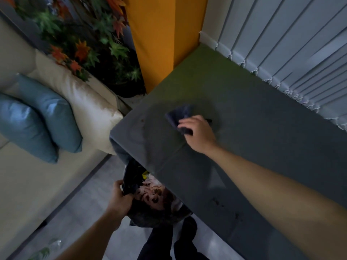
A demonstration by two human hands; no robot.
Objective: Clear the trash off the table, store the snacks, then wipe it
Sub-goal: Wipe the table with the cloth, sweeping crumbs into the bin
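1. So, in the head view, my right hand (199, 134) lies on the dark blue cloth (180, 114) out on the grey table (272, 156). My fingers curl down over the cloth's near edge, so it is bunched under my palm. Its far part sticks out past my fingertips.
2. My left hand (120, 199) grips the rim of the black trash bag (150, 217), fingers and thumb closed round the plastic. It holds the bag's mouth open just below the table's near edge. Crumpled stained paper (155, 194) and something yellow lie inside.
3. No wrappers or snacks show on the tabletop, so I judge I am at the wiping step, sweeping the last bits into the bag.
4. What is left are dark crumbs (217, 201) close to the near edge, by the bag's nearer end and well apart from the cloth. A small brown spot (142, 121) sits toward the left corner.
5. To do it well, I should spread the cloth flatter and press through my palm. Then I should draw overlapping strokes from the far side toward the edge above the bag.
6. The bag's rim should touch the underside of the edge, right below each stroke. Otherwise I expect crumbs to drop onto the floor.
7. A bunched cloth may ride over crumbs, so I would refold it before reaching them.
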